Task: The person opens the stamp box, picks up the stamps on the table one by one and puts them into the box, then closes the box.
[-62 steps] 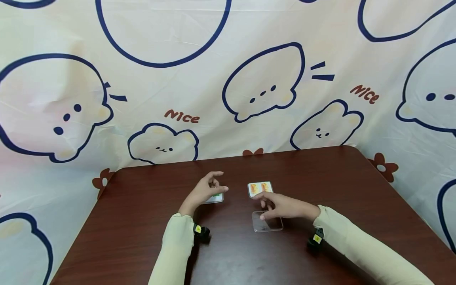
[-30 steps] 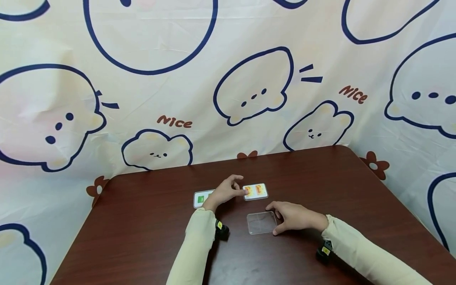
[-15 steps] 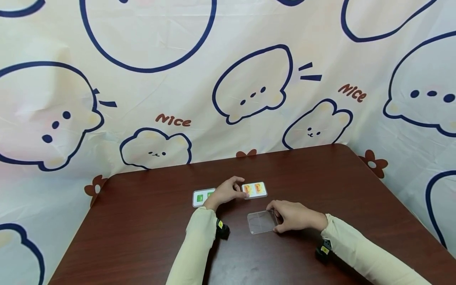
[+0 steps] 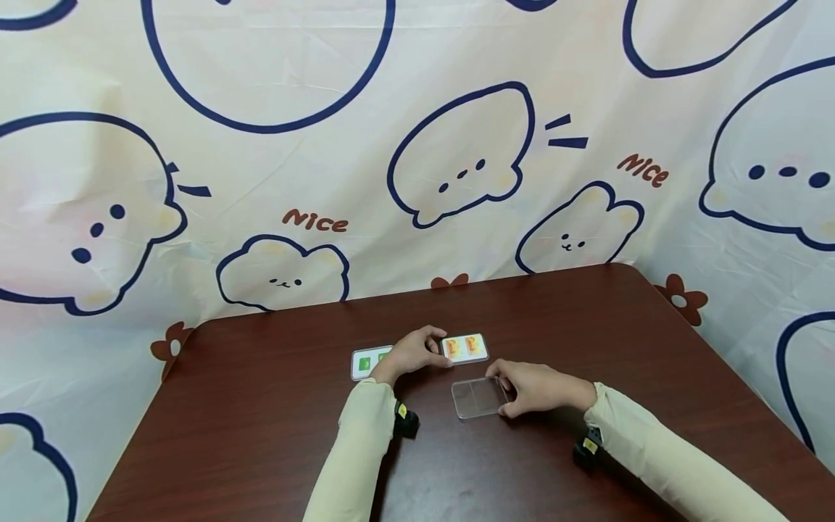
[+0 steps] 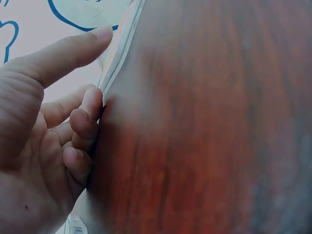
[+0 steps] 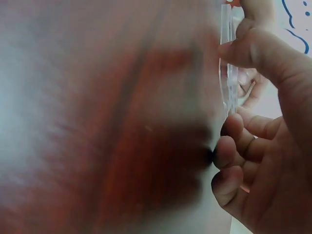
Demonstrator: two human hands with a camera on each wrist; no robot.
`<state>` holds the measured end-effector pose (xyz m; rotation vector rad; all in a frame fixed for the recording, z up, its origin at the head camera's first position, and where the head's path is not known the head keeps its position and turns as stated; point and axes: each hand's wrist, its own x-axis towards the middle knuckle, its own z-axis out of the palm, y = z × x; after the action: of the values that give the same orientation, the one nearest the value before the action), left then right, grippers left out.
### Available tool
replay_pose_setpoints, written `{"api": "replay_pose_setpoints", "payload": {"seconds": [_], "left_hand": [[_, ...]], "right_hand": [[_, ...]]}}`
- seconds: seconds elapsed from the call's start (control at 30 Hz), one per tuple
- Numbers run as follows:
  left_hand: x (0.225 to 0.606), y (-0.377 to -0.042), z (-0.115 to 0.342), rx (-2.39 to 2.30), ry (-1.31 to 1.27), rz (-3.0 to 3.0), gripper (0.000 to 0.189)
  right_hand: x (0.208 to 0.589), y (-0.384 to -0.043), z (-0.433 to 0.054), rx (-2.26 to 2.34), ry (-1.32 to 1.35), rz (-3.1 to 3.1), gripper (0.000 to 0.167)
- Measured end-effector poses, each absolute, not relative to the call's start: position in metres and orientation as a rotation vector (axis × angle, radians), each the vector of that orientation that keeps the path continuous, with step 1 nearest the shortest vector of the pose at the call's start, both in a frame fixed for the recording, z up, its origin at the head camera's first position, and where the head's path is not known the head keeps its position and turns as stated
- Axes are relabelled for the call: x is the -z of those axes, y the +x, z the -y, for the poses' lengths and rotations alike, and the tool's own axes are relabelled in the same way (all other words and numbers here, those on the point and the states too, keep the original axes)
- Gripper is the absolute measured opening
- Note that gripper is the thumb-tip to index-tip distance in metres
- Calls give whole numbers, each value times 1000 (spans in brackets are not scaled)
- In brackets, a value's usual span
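Observation:
A flat clear-edged case (image 4: 471,349) with two orange pictures lies on the brown table. My left hand (image 4: 412,351) pinches its left end between thumb and index finger; in the left wrist view the thumb (image 5: 83,51) lies along the case's edge and the other fingers curl. Closer to me, a clear plastic lid (image 4: 474,399) is held by its right edge in my right hand (image 4: 538,388), seemingly raised a little. The right wrist view shows that lid (image 6: 225,53) edge-on between thumb and fingers. A second flat case (image 4: 364,364), with green pictures, is partly covered by my left hand.
The dark brown table (image 4: 274,435) has rounded far corners. A cloth (image 4: 365,167) printed with cartoon shapes hangs behind it and along both sides. A small black camera (image 4: 406,420) sits on my left wrist, and another wrist camera (image 4: 587,449) on my right.
My left hand has moved right from the green-picture case to the orange-picture one. My right hand has taken the clear lid by its right edge and just shifted it slightly up and away.

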<state>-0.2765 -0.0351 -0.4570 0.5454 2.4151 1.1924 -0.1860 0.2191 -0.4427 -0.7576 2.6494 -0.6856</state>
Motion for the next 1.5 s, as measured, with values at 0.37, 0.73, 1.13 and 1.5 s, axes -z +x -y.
{"api": "replay_pose_setpoints", "payload": {"seconds": [0.37, 0.73, 1.13, 1.5], "left_hand": [[456, -276, 33, -1155, 545, -2462, 53], [461, -277, 33, -1164, 514, -2461, 54], [458, -276, 34, -1196, 497, -2428, 59], [459, -277, 34, -1201, 489, -2434, 58]], "right_hand": [[441, -225, -218, 793, -650, -2646, 54], [451, -255, -219, 899, -578, -2663, 55], [452, -267, -215, 912, -528, -2609, 55], [452, -271, -212, 867, -557, -2593, 57]]}}
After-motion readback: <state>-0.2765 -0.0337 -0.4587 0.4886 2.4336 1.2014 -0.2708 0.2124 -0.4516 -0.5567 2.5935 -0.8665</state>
